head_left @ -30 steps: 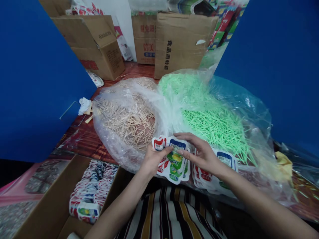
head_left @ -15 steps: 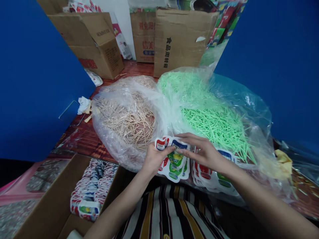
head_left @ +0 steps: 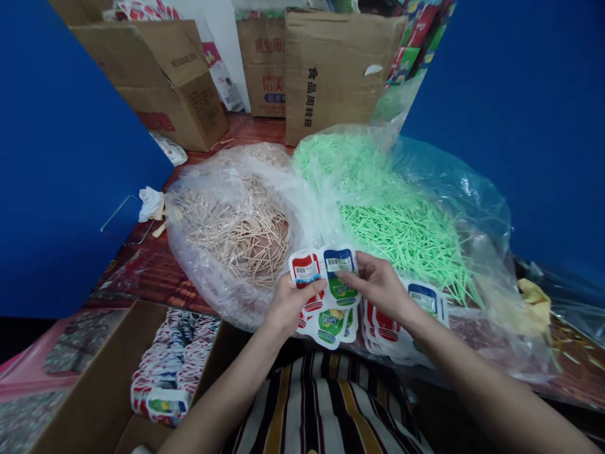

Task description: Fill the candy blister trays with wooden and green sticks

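Observation:
My left hand (head_left: 287, 304) is closed round a small stack of printed can-shaped packets (head_left: 326, 320), thumb on the top one. My right hand (head_left: 378, 287) pinches a single red, blue and green packet (head_left: 324, 270) at its right edge, raised a little above the stack. Both hands meet in front of two open clear plastic bags: one with wooden toothpicks (head_left: 234, 227) on the left, one with green plastic picks (head_left: 401, 230) on the right. A further pile of packets (head_left: 401, 328) lies under my right wrist.
A cardboard box (head_left: 94, 391) at lower left holds bundled packets (head_left: 172, 366). Several cardboard boxes (head_left: 331, 69) stand at the back of the dark wooden table (head_left: 155, 277). Crumpled white paper (head_left: 150, 203) lies at the left edge, a yellow scrap (head_left: 534, 302) at the right.
My right hand has drawn the top packet up and off the stack in my left hand. The view has shifted slightly.

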`<state>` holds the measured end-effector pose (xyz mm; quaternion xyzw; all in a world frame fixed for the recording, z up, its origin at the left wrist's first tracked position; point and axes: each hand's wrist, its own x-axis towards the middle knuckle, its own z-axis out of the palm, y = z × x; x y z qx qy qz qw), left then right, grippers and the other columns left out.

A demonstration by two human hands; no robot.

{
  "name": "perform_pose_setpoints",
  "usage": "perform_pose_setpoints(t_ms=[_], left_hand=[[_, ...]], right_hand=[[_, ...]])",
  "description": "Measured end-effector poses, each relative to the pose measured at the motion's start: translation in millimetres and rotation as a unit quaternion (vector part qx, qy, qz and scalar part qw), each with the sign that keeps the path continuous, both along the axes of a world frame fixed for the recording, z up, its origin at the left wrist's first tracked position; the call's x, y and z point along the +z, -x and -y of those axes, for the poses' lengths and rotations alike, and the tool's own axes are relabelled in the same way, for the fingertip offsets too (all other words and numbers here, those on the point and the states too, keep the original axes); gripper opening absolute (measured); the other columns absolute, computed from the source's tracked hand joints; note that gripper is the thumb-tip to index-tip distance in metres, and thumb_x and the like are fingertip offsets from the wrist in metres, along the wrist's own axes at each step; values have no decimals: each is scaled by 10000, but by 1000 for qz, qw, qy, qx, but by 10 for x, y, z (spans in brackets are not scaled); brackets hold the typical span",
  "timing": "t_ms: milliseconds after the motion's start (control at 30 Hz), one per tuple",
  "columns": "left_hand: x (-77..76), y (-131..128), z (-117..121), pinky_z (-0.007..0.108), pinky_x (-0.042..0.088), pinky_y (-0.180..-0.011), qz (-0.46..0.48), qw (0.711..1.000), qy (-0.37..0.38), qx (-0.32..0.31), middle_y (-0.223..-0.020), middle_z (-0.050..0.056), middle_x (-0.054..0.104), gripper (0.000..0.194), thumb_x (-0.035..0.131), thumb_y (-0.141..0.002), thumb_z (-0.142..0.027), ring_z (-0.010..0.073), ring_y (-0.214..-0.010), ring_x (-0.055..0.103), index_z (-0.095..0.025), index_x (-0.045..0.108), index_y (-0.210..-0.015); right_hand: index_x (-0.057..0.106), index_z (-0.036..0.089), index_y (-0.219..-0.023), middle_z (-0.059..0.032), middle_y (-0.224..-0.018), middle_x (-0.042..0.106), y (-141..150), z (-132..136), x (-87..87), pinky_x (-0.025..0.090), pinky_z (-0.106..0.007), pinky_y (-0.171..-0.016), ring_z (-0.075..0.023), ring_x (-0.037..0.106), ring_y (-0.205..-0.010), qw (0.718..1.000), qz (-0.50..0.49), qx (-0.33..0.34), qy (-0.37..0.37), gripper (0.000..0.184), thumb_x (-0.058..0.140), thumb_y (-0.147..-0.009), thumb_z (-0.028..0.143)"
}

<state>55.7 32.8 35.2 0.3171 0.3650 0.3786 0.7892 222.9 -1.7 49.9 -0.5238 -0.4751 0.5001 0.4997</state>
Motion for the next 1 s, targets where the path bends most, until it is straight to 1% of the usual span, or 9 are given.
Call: perform_pose_setpoints(t_ms=[100,300,500,567,633,733,800,900,1000], left_hand=[[-10,61,-22,369,550,-727,-16,1000,20,3,-779,82,744,360,821,-592,-262,213,-689,695,-106,689,-889],[-30,123,-35,351,554,-673,-17,1000,-8,13,-778,77,746,344,822,-585,-284,208,-656,691,-120,698,-861],[-15,154,-45,324,549,-649,-65,997,-41,14,-759,69,746,326,828,-566,-276,198,-634,684,-121,712,-828],[-14,159,-46,305,545,-629,-68,996,-50,32,-727,57,743,288,824,-568,-263,186,-610,677,-124,712,-794],[-25,166,-46,287,542,-628,-70,994,-63,54,-709,43,741,250,819,-573,-239,171,-600,673,-132,711,-772],[-55,180,-42,280,544,-648,-72,992,-88,62,-725,41,744,231,815,-579,-214,166,-622,675,-134,713,-770],[-64,187,-31,289,548,-647,-77,991,-92,54,-745,47,747,247,824,-562,-212,175,-632,677,-131,712,-767],[-52,186,13,298,552,-612,-85,993,-75,46,-737,49,746,287,838,-536,-232,183,-604,673,-130,710,-773],[-36,149,76,301,557,-597,-102,993,-58,22,-701,46,740,284,827,-559,-262,188,-584,676,-126,710,-780]], right_hand=[[644,170,-964,-38,-878,733,0,-20,2,575,-345,-719,-182,691,-752,999,-45,-25,1,321,741,-712,343],[678,168,-921,-29,-852,741,-1,-62,3,583,-360,-744,-179,700,-734,995,-79,27,47,324,790,-646,297],[684,161,-843,-31,-811,738,28,-45,-94,587,-332,-659,-184,690,-703,998,-58,-36,18,327,821,-590,317],[683,158,-846,-34,-836,738,25,-45,-106,581,-328,-666,-183,688,-715,998,-55,-24,18,316,812,-607,318],[683,155,-879,-39,-862,737,17,-45,-101,574,-339,-703,-186,688,-743,998,-60,7,27,308,789,-644,324],[675,153,-901,-46,-871,730,21,-21,-80,564,-364,-750,-189,686,-761,997,-62,34,32,289,755,-691,335],[666,158,-887,-45,-857,723,45,34,-70,562,-367,-744,-189,680,-752,999,-42,9,18,275,743,-704,348],[662,167,-860,-36,-814,709,94,187,-65,558,-345,-693,-192,666,-733,998,10,-56,-17,262,729,-716,377],[660,172,-807,-23,-757,690,108,382,-80,541,-314,-630,-186,644,-697,992,49,-105,-48,249,740,-702,383]])
